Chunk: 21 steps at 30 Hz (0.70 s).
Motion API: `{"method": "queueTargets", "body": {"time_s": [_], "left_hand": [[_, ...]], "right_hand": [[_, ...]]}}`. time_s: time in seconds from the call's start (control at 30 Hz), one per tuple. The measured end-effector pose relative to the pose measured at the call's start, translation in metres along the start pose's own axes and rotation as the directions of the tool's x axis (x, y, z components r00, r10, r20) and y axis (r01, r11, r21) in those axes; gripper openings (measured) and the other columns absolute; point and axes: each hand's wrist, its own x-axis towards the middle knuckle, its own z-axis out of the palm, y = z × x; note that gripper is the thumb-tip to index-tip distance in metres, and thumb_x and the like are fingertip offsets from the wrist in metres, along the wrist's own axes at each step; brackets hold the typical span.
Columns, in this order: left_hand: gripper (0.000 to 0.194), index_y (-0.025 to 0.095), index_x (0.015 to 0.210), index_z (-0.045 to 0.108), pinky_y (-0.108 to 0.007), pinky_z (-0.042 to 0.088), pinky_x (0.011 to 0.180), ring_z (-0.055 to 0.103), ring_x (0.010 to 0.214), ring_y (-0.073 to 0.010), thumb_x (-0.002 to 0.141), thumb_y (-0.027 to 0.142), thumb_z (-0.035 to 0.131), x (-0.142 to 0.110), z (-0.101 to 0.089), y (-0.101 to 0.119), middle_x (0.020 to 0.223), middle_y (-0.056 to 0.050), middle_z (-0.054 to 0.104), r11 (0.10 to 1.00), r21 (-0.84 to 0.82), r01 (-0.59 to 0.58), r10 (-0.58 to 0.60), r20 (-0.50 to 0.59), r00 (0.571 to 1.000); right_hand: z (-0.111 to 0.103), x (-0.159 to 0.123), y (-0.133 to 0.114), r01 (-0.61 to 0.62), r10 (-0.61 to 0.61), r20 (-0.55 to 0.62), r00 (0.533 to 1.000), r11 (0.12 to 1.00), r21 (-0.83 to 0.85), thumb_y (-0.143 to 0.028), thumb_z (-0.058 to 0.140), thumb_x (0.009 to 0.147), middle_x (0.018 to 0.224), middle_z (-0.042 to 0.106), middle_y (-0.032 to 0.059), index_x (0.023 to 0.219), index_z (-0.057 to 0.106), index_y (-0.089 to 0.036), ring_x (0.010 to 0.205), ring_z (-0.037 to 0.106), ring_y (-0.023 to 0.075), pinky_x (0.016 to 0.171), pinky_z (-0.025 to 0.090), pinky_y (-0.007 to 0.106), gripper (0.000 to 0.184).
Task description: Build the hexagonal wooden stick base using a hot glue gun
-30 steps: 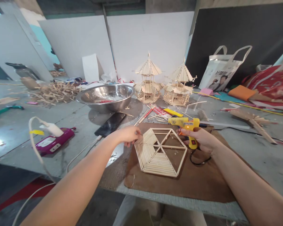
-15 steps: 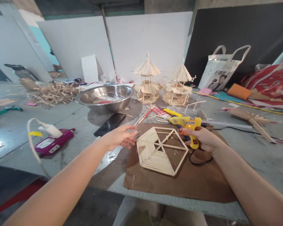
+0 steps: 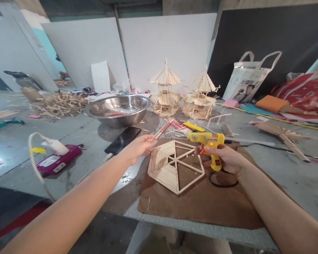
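Observation:
My right hand [image 3: 226, 157] is wrapped around the handle of a yellow hot glue gun [image 3: 208, 139], whose nozzle points left above the brown board. Below it lies a flat hexagonal frame of thin wooden sticks [image 3: 163, 171]; its left panels are filled with rows of sticks, while the right ones show only spokes and rim. My left hand [image 3: 139, 150] is at the frame's upper left edge, fingers drawn together. Whatever is between those fingertips, if anything, is too small to make out. Loose sticks and red strips [image 3: 166, 128] lie just beyond them.
Under the frame is a brown board [image 3: 201, 208]. Behind stand a steel bowl [image 3: 119, 111], two stick pagodas [image 3: 166, 95] and a yellow cutter [image 3: 194, 127]. A black phone [image 3: 123, 139] and purple power strip [image 3: 59, 158] lie left. The glue gun's cord [image 3: 222, 184] loops on the board.
The hexagonal frame has turned and shifted left on the board. My left hand has moved slightly right and up, its fingers closer together. The glue gun has moved a little left.

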Motion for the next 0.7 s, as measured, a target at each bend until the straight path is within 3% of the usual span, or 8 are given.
{"method": "queueTargets", "body": {"time_s": [0.17,0.37,0.7], "left_hand": [[0.039,0.023,0.095,0.053,-0.023,0.03,0.055,0.05,0.075,-0.0138,0.059,0.037,0.06,-0.007,0.008,0.008,0.099,-0.002,0.056,0.994,-0.093,0.053,-0.06,-0.077,0.995],[0.034,0.021,0.088,0.053,-0.023,0.033,0.05,0.05,0.069,-0.0133,0.057,0.032,0.061,-0.002,0.009,0.013,0.091,-0.003,0.057,0.979,-0.196,0.048,-0.063,-0.071,0.995],[0.036,0.017,0.084,0.054,-0.02,0.034,0.049,0.051,0.063,-0.0111,0.052,0.03,0.064,0.018,0.013,0.009,0.078,-0.001,0.055,0.995,-0.101,0.021,-0.027,-0.061,0.998]], "right_hand": [[0.003,-0.002,-0.001,0.004,-0.01,0.07,0.997,0.996,0.085,-0.027,0.06,0.064,0.09,0.058,0.006,0.081,0.057,-0.018,0.085,0.052,0.0187,0.053,0.049,0.028,0.019],[0.01,-0.006,0.0,0.003,-0.016,0.128,0.992,0.995,0.101,-0.026,0.059,0.065,0.089,0.058,0.0072,0.079,0.056,-0.017,0.086,0.052,0.0199,0.053,0.05,0.031,0.017],[0.021,-0.008,0.008,-0.065,0.018,0.374,0.927,0.991,0.114,-0.023,0.058,0.067,0.088,0.056,0.008,0.081,0.055,-0.013,0.088,0.053,0.0225,0.058,0.05,0.035,0.017]]}}
